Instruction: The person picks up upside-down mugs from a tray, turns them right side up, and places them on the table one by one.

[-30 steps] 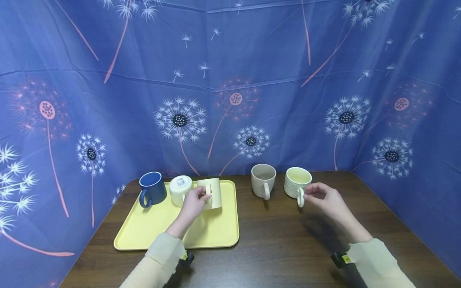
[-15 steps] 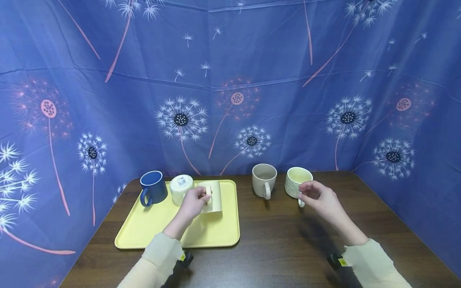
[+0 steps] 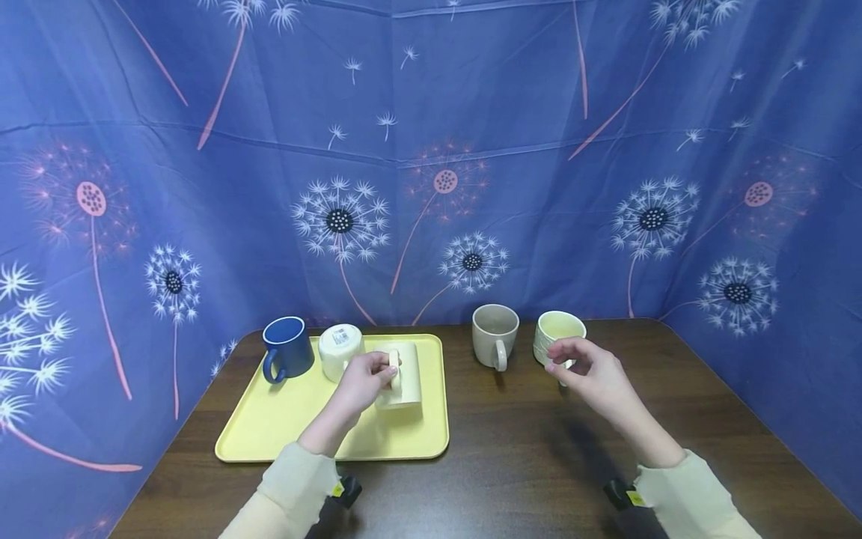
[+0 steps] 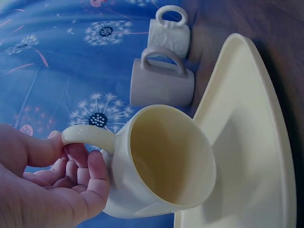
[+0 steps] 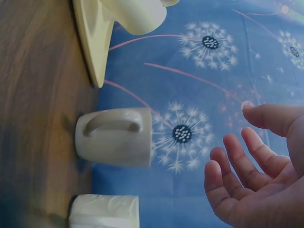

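Observation:
In the head view my left hand (image 3: 357, 389) pinches the handle of a plain cream mug (image 3: 409, 374), tilted over the right part of a yellow tray (image 3: 296, 430). The left wrist view shows the thumb and fingers at the handle and the mug's hollow inside (image 4: 166, 156). Beside it on the tray an upside-down white mug (image 3: 333, 359) has a label on its base. A blue mug (image 3: 292, 352) stands upright at the tray's back left corner. My right hand (image 3: 595, 378), fingers loosely bent and holding nothing, hovers before an upright white mug with a raised pattern (image 3: 542, 349), partly hiding it.
A grey-beige mug (image 3: 490, 348) stands upright on the dark wooden table (image 3: 498, 464), between the tray and the patterned mug. Blue cloth (image 3: 431, 90) with dandelion prints hangs close behind the mugs and along both sides.
My right hand has let go of the patterned mug's handle and drawn left and nearer. The cream mug in my left hand has moved slightly right and nearer, and turned.

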A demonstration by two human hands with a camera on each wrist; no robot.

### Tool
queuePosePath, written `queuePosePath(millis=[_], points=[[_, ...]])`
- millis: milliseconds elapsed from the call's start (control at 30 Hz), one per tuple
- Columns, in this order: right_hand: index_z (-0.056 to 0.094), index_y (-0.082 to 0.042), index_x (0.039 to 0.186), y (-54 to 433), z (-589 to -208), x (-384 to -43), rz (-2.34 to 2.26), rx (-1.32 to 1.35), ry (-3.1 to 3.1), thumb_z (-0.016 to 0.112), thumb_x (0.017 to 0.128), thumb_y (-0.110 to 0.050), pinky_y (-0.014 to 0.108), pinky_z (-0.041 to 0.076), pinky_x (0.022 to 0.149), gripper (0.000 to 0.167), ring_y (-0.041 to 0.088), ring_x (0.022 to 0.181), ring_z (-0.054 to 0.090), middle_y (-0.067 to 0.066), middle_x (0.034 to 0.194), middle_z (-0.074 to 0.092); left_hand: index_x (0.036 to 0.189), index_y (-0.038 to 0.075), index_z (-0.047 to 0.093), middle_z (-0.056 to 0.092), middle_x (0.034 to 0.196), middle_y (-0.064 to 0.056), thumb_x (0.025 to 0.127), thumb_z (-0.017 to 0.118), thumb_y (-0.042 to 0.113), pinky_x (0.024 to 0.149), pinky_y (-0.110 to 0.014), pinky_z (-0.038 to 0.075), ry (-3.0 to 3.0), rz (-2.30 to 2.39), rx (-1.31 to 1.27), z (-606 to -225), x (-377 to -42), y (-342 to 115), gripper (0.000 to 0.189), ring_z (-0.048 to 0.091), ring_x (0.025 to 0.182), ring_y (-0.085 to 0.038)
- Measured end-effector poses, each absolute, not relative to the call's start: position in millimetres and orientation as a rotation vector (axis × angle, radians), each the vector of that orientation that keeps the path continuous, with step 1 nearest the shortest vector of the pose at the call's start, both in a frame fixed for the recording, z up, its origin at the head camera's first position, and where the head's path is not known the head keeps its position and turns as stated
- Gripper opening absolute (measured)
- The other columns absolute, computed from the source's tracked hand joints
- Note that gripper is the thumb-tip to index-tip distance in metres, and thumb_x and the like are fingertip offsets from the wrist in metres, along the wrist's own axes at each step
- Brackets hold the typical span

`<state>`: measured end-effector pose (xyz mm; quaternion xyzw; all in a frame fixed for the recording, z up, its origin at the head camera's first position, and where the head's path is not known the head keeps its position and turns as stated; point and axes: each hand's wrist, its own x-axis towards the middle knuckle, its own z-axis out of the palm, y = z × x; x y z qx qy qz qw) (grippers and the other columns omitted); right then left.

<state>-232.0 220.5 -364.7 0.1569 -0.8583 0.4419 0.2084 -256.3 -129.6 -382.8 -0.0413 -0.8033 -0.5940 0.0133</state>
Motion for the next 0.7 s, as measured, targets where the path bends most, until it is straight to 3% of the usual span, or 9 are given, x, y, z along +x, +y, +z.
queuePosePath(millis=[467,700], points=[[0.065,-0.003,0.097,205.4,-345.4,-218.3,1.294,0.527,-2.324,0.074,0.079,-0.003,0.018,0.051,0.066,0.021,0.002,0.077,0.061,0.012,0.09,0.067,0.102,-0.012,0.062,0.061,0.08,-0.009,0.089,0.054,-0.005,0.065,-0.024,0.048,-2.488,-1.93,-0.17,-367.5,-239.8,-127.7,0.017,0.054,0.068,-0.011],[0.064,-0.002,0.101,197.1,-335.6,-211.1,1.36,0.619,-2.278,0.072,0.079,-0.001,0.019,0.052,0.07,0.023,0.003,0.081,0.063,-0.002,0.093,0.067,0.104,-0.012,0.061,0.062,0.082,-0.009,0.09,0.053,-0.004,0.067,-0.025,0.049,-2.51,-1.953,-0.229,-359.7,-231.8,-128.3,0.018,0.055,0.07,-0.011]])
